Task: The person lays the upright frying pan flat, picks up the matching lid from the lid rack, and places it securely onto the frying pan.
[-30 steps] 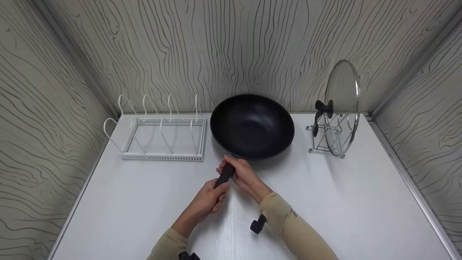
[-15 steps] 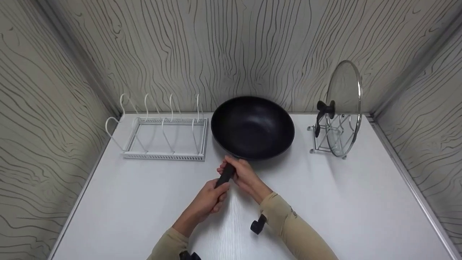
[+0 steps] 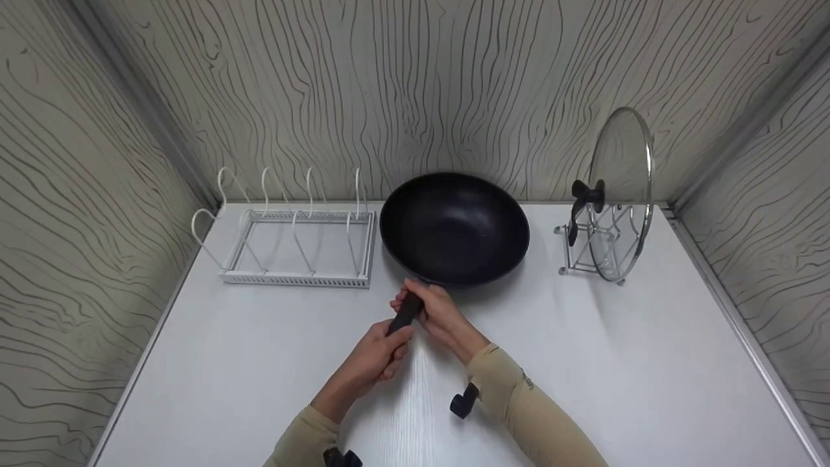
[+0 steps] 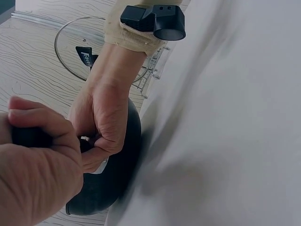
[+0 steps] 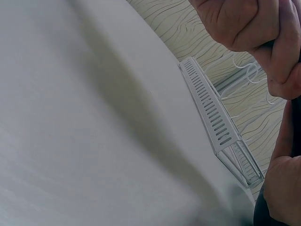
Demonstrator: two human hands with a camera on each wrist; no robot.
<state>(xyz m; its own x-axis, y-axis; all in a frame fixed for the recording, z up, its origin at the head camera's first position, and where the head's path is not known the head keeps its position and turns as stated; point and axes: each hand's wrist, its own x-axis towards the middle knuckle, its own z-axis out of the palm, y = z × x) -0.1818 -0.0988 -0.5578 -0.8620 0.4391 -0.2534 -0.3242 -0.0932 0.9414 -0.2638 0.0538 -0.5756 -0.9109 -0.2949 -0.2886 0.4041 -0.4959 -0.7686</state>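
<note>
A black wok (image 3: 454,227), its dark inside facing up and toward me, stands at the back middle in the head view. Both hands hold its black handle (image 3: 406,311). My left hand (image 3: 371,357) grips the end of the handle, thumb along the top. Farther up, right by the wok's rim, my right hand (image 3: 442,318) has its fingers round the handle. In the left wrist view the right hand (image 4: 106,117) is beyond the left hand (image 4: 37,174), and the wok's outer side (image 4: 101,190) shows close over the white table. The right wrist view cuts off both hands at the right edge.
Left of the wok is a white wire rack (image 3: 295,282) with upright loops. At the right a glass lid (image 3: 622,194) with a black knob stands on edge in a small metal rack (image 3: 580,266). Wood-patterned panels (image 3: 415,84) enclose the white table (image 3: 246,376).
The racks and lid sit slightly farther right in the head view. Both hands keep the same grip, and the wok stays almost in place.
</note>
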